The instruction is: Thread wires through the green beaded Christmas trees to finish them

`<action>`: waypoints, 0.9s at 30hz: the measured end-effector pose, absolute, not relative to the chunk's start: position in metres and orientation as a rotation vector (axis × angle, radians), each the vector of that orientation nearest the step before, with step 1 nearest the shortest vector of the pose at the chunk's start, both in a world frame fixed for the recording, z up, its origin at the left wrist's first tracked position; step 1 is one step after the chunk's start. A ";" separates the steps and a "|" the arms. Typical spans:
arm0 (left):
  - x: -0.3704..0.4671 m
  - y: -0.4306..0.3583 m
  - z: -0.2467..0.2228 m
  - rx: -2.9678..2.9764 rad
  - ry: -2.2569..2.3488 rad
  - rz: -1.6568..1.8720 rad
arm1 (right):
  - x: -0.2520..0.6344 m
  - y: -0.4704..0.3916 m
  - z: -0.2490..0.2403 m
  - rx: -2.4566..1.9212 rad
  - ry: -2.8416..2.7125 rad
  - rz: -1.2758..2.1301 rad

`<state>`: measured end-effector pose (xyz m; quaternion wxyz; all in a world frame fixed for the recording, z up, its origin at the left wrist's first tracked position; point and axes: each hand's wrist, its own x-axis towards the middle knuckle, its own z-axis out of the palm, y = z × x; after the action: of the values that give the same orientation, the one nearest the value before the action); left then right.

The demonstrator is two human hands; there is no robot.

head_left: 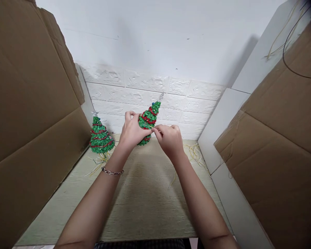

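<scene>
The beaded green tree with red garlands is held above the back part of the worktop, near the middle of its far edge, tilted so that its clear tip leans to the right. The left hand grips its left side, fingers behind and thumb across the front. The right hand is closed, thumb and forefinger pinching a thin yellowish strand at the tree's right side, close to the left thumb.

Outward from there, loose white and yellow strands lie at the worktop's far right corner. Near the far left corner, a second green tree with red garlands and a star on top stands upright, more strands at its base. A chain bracelet circles the left wrist. Cardboard sheets flank the worktop on both sides, and a white brick-patterned wall rises behind it.
</scene>
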<state>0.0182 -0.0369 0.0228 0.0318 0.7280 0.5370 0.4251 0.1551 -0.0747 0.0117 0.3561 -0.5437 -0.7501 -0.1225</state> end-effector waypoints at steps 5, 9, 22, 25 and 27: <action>0.023 -0.041 0.021 2.299 1.678 1.224 | 0.150 -0.073 0.010 -1.486 -1.951 -0.251; 0.017 -0.037 0.023 2.225 1.766 1.265 | 0.154 -0.075 0.009 -1.487 -1.913 0.002; -0.010 -0.025 0.024 2.110 1.891 1.362 | 0.155 -0.067 0.001 -1.446 -2.001 0.409; -0.008 -0.025 0.023 2.134 1.893 1.339 | 0.159 -0.068 0.003 -1.455 -1.868 0.311; -0.006 -0.025 0.023 2.157 1.893 1.321 | 0.160 -0.069 0.005 -1.462 -1.796 0.250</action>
<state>-0.0060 -0.0250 0.0226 -0.0087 0.6827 0.5992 0.4181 0.1596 -0.0690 0.0053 0.3951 -0.5765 -0.7084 0.0986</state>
